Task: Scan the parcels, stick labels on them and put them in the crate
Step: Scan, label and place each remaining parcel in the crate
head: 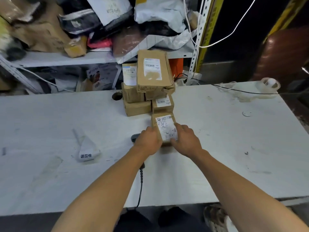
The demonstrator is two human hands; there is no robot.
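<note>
Leftmost, a white label strip (87,149) is lying on the table (217,139), lower left of centre, printed end toward the camera. Right of it, the scanner (135,137) is poking out from under the left hand (148,139), its cable (141,185) running down to the table's near edge. Left hand is curling round the left side of a small parcel (164,128) at frame centre; right hand (186,139) is gripping the parcel's right side, thumb lying on its white label. Parcel is sitting flat on the table, label up, just in front of a stack (148,87) of brown parcels at centre. Shelf (66,59) across the upper left is carrying bags and boxes. Tape roll (269,86) is sitting at the table's far right corner, white cord (217,42) hanging above it.
</note>
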